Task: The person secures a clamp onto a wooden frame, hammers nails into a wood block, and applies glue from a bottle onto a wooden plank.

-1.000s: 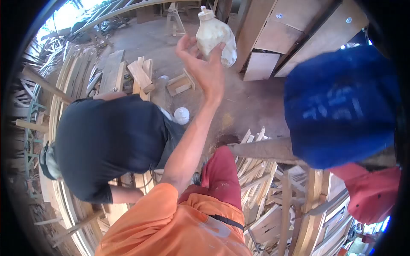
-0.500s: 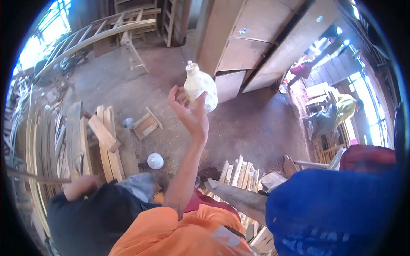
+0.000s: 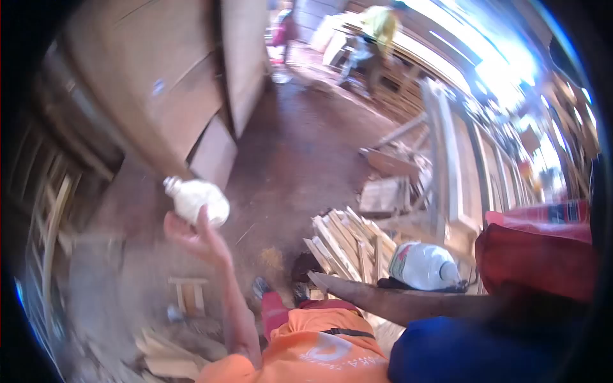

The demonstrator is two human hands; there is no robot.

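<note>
My left hand (image 3: 199, 241) is wrapped round a whitish, cloudy plastic bottle (image 3: 203, 202), thumb on the near side. The bottle is tilted, its neck toward the upper left, held out above the floor at arm's length. My right hand is out of view. Right of my orange shirt (image 3: 319, 351), a clear plastic jug (image 3: 423, 265) lies on its side by a weathered wooden plank (image 3: 383, 303). Red fabric (image 3: 536, 258) and blue fabric (image 3: 472, 351) show near me at the right. Motion blur softens much of the view.
Cut wood strips (image 3: 348, 246) are stacked beyond the plank. Tall wooden panels (image 3: 147, 76) stand at the upper left. A person in a yellow top (image 3: 380, 29) bends near timber in the back. A small wooden frame (image 3: 189, 295) lies on the floor at the lower left.
The view has swung right, bringing the clear jug into sight. The bottle, still in my left hand, now appears farther left and more tilted. The person in black has left the view.
</note>
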